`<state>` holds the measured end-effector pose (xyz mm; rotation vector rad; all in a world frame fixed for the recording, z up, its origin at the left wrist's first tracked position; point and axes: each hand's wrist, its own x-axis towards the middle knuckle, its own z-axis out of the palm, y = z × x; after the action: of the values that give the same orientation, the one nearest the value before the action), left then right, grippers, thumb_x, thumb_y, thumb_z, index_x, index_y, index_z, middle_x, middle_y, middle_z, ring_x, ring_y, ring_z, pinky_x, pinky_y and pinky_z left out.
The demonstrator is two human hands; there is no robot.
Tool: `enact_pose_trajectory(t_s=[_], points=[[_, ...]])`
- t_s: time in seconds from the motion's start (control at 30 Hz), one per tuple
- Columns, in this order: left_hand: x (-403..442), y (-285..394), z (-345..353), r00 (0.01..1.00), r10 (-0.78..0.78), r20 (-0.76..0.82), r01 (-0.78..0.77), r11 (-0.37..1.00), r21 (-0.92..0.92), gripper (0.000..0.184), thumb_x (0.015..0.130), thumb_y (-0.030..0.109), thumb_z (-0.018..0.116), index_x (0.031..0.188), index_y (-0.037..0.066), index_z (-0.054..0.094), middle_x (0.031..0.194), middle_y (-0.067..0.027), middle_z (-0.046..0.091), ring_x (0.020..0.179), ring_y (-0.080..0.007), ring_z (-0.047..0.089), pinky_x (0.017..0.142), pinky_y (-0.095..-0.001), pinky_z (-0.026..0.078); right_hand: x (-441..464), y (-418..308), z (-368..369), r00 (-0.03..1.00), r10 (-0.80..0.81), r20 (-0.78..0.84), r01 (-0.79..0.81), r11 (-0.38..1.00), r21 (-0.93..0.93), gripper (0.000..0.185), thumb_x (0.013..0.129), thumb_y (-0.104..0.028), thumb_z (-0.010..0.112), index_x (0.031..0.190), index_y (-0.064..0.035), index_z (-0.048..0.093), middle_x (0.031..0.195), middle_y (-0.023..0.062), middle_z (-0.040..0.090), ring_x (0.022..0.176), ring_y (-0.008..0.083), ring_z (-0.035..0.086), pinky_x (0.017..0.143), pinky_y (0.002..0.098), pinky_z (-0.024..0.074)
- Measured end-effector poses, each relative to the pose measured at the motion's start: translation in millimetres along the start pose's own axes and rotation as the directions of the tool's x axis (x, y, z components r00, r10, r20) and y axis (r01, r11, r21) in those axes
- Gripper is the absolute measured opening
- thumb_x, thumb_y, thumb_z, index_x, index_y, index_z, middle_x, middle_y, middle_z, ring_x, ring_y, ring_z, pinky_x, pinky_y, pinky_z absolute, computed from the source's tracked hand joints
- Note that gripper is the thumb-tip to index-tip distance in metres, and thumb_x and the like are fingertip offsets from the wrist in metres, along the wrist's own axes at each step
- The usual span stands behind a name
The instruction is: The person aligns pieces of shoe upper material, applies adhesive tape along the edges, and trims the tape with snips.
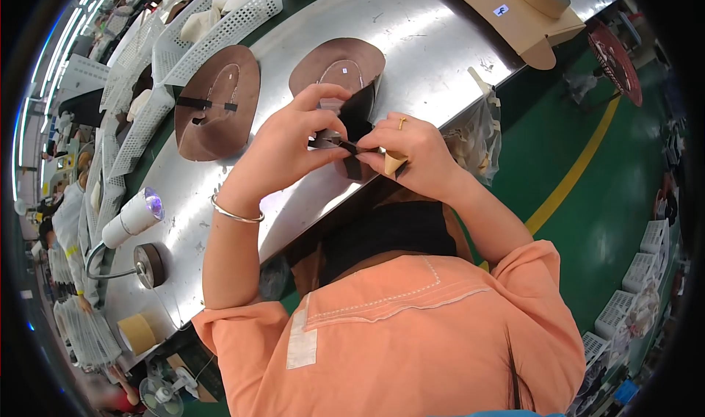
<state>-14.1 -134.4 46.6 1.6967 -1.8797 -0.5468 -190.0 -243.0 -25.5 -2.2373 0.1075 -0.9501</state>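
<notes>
A: Hands first, taking 12 o'clock as straight ahead. What do you have?

B: Your left hand (286,139) is curled, thumb and fingers closed around a small metal tool (323,139). Your right hand (424,151) pinches a black strip (347,147); a tan piece (395,161) shows by the same fingers. Tool touching strip? Cannot tell.

A: How does the strip lie?

B: Between both sets of fingertips, long axis roughly 10 to 4 o'clock. Tool at its 10 o'clock end, your right fingertips nearer the 4. Brown hat (302,68) under and beyond your hands, axis about 12 to 6; your left covers more of it.

A: Edges, room?

B: The metal table (426,31) has its near edge running 7 to 2 o'clock, passing just below your fingers at 5. Bare top shows toward 1. Cardboard box (507,22) between 1 and 2; second hat (217,127) between 9 and 10; plastic bag (471,149) at 3, past the edge.
</notes>
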Motion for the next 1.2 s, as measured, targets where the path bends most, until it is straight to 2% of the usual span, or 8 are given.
enact_pose_trajectory(t_s=[0.37, 0.47, 0.6, 0.73, 0.9, 0.97, 1.07, 1.2], points=[[12.6, -11.7, -3.1, 0.994, -0.064, 0.089, 0.074, 0.990, -0.122, 0.015, 0.071, 0.003, 0.075, 0.084, 0.005, 0.066, 0.116, -0.0030, 0.056, 0.085, -0.0127, 0.054, 0.072, -0.0258, 0.044, -3.8, 5.7, -0.4, 0.999, 0.019, -0.031, -0.018, 0.999, 0.036, 0.016, 0.073, -0.008, 0.073, 0.086, -0.0089, 0.065, 0.078, 0.0051, 0.061, 0.072, 0.0250, 0.058, 0.064, 0.0333, 0.0466], [23.8, -28.4, -9.7, 0.971, -0.238, -0.002, 0.212, 0.869, -0.447, 0.014, 0.074, 0.003, 0.074, 0.086, 0.003, 0.067, 0.113, -0.0017, 0.057, 0.081, -0.0085, 0.051, 0.072, -0.0222, 0.042, 3.5, 2.2, -0.8, 0.920, 0.097, -0.380, -0.097, 0.995, 0.019, 0.017, 0.076, -0.006, 0.071, 0.091, -0.0078, 0.065, 0.088, 0.0079, 0.061, 0.074, 0.0239, 0.058, 0.066, 0.0318, 0.0464], [47.5, -40.1, -34.4, 0.774, -0.301, -0.557, -0.310, 0.586, -0.748, 0.019, 0.081, 0.003, 0.069, 0.100, 0.005, 0.066, 0.094, 0.0001, 0.060, 0.071, -0.0052, 0.049, 0.062, -0.0193, 0.038, -4.3, 17.3, -14.1, 0.824, 0.260, -0.503, -0.206, 0.965, 0.162, 0.007, 0.087, -0.009, 0.064, 0.093, -0.0042, 0.064, 0.091, 0.0065, 0.062, 0.076, 0.0098, 0.054, 0.064, 0.0228, 0.0432], [40.3, -31.2, -46.4, 0.709, -0.334, -0.621, -0.450, 0.464, -0.763, 0.014, 0.085, 0.005, 0.066, 0.099, 0.003, 0.062, 0.072, 0.0028, 0.052, 0.062, -0.0060, 0.043, 0.056, -0.0208, 0.033, -5.4, 1.3, -15.3, 0.795, 0.582, -0.169, -0.458, 0.759, 0.463, 0.011, 0.089, -0.015, 0.064, 0.091, -0.0043, 0.064, 0.073, 0.0036, 0.062, 0.061, 0.0075, 0.053, 0.057, 0.0221, 0.0425], [-17.6, -42.2, 28.4, 0.614, -0.736, -0.284, 0.070, 0.410, -0.910, 0.019, 0.086, 0.012, 0.065, 0.100, 0.002, 0.058, 0.061, 0.0017, 0.045, 0.055, -0.0081, 0.042, 0.051, -0.0229, 0.032, -7.0, 4.8, -2.4, 0.726, 0.664, 0.179, -0.687, 0.695, 0.211, 0.017, 0.088, -0.020, 0.065, 0.084, -0.0037, 0.063, 0.058, 0.0010, 0.057, 0.051, 0.0068, 0.052, 0.050, 0.0227, 0.0405], [-44.6, -39.7, 48.4, 0.553, -0.773, -0.311, 0.247, 0.508, -0.825, 0.025, 0.084, 0.008, 0.065, 0.106, 0.003, 0.057, 0.076, 0.0011, 0.048, 0.059, -0.0057, 0.042, 0.052, -0.0195, 0.031, -9.7, 7.6, 3.6, 0.731, 0.648, 0.212, -0.676, 0.730, 0.098, 0.019, 0.085, -0.025, 0.067, 0.080, -0.0064, 0.062, 0.062, 0.0084, 0.061, 0.055, 0.0213, 0.060, 0.055, 0.0320, 0.0449], [-64.7, -22.1, 69.7, 0.423, -0.468, -0.776, 0.257, 0.883, -0.392, 0.022, 0.084, 0.008, 0.066, 0.104, 0.005, 0.058, 0.083, 0.0018, 0.049, 0.066, -0.0049, 0.041, 0.054, -0.0191, 0.033, -13.5, 7.5, 16.2, 0.853, 0.502, 0.140, -0.504, 0.863, -0.028, 0.017, 0.085, -0.020, 0.066, 0.081, -0.0043, 0.062, 0.059, 0.0039, 0.059, 0.051, 0.0132, 0.056, 0.052, 0.0272, 0.0425], [-62.3, 27.3, 85.2, 0.765, -0.161, -0.624, 0.132, 0.987, -0.093, 0.028, 0.074, 0.005, 0.073, 0.098, 0.004, 0.059, 0.087, -0.0078, 0.058, 0.073, -0.0189, 0.057, 0.061, -0.0266, 0.045, -4.1, -12.4, 31.0, 0.862, 0.470, 0.187, -0.453, 0.882, -0.128, 0.014, 0.076, -0.018, 0.068, 0.084, -0.0081, 0.062, 0.073, 0.0126, 0.064, 0.072, 0.0327, 0.062, 0.064, 0.0411, 0.0482]])
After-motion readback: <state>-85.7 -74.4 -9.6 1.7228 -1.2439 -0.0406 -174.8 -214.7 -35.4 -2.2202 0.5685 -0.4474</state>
